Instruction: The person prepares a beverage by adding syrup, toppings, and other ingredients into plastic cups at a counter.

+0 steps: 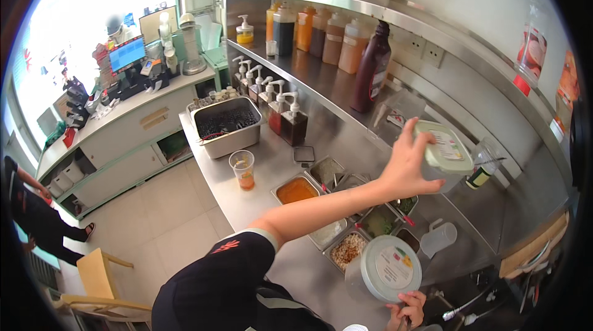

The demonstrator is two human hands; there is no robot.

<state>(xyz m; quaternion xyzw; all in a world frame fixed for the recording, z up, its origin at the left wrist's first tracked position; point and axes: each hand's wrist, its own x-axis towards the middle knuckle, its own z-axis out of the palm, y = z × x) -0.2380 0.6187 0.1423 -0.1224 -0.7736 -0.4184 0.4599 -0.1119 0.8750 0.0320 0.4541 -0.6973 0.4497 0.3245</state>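
Observation:
My left hand [402,164] reaches across the counter and grips a clear plastic container with a pale green lid [447,145], held near the back wall. Low in the view, my right hand [409,310] has its curled fingers at the rim of a round clear tub with a pale lid [393,268]; a thin dark handle seems to show at these fingers, partly cut off. Under my left arm are metal pans of toppings, including orange sauce [296,190] and chopped nuts [345,250]. A plastic cup with orange contents [243,171] stands beyond them.
A steel pan of dark pearls [227,120] and pump bottles [293,122] stand farther along the counter. Syrup bottles [332,39] line the shelf above. A measuring jug [438,238] lies at right. A person [34,215] stands at far left, near a wooden chair [97,273].

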